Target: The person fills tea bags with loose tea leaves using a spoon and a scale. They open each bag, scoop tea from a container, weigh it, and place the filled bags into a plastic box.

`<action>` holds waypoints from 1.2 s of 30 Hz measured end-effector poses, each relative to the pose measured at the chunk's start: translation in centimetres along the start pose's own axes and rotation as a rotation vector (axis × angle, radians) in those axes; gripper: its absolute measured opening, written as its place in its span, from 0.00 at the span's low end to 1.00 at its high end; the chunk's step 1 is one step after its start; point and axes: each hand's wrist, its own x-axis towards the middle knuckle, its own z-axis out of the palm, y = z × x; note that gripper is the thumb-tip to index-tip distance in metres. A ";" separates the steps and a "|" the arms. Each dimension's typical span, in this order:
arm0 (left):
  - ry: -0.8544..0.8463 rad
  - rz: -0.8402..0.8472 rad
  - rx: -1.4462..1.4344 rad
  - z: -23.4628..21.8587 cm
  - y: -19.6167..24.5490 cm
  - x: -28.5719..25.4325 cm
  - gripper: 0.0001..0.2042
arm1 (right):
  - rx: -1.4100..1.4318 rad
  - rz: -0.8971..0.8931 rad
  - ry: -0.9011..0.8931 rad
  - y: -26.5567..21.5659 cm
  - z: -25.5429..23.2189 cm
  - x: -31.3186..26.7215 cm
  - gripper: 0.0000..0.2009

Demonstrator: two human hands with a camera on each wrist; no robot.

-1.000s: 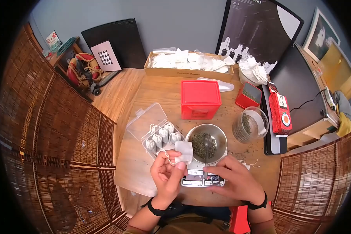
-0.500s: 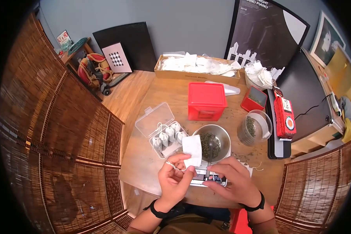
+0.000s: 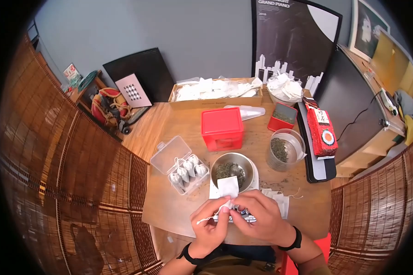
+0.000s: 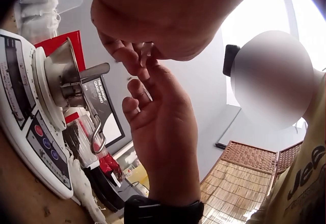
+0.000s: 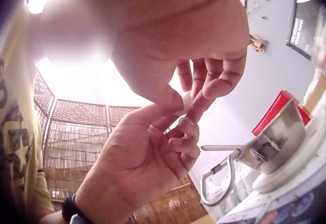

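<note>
An unfilled white drawstring tea bag is held over the near side of a metal bowl of dried leaves. My left hand pinches its lower end near the drawstring, which trails left. From the right, my right hand pinches the same end, fingertips meeting the left hand's. Both wrist views show the fingertips together, with only a sliver of white between them. The bowl sits on a white kitchen scale. A hooked spoon handle juts out of the bowl.
Left of the bowl, a clear plastic box holds several filled bags. Flat white bags lie at right. Behind stand a red tin, a clear tub of leaves and a cardboard box of bags. A red packet lies far right.
My right hand has left the spoon handle and moved left to pinch the bag beside my left hand. The bag now overlaps the near side of the bowl. The head view has shifted.
</note>
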 end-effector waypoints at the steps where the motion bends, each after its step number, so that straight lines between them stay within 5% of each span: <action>1: 0.015 0.011 0.031 0.1 0.1 -0.1 0.12 | -0.009 0.004 0.016 -0.1 0.0 -0.2 0.14; 7: 0.176 0.019 -0.047 1.2 -1.1 -0.8 0.09 | 0.143 0.029 0.000 0.2 -0.3 -0.2 0.12; 13: 0.160 -0.023 -0.008 0.7 -1.8 -0.7 0.07 | 0.165 0.089 0.008 0.9 -0.7 -0.3 0.12; 17: 0.171 0.280 0.178 0.9 -2.6 0.2 0.06 | 0.261 0.107 0.020 1.7 -0.8 -0.7 0.13; 19: 0.000 -0.002 0.203 0.5 -0.4 -0.4 0.12 | 0.368 0.178 -0.019 1.9 -0.8 -0.9 0.13; 21: -0.004 0.011 0.233 0.8 0.0 -0.3 0.11 | 0.355 0.166 -0.014 2.3 -0.8 -1.1 0.13; 24: -0.012 0.077 0.256 0.9 -0.1 -0.2 0.11 | 0.318 0.139 0.001 2.7 -1.0 -1.1 0.12; 29: -0.048 0.053 0.357 1.6 0.9 0.5 0.12 | -0.139 -0.128 0.106 2.8 -0.7 -1.3 0.12; 36: -0.035 0.206 0.441 2.0 1.4 0.8 0.10 | -0.334 -0.208 0.079 2.2 -1.6 -1.6 0.13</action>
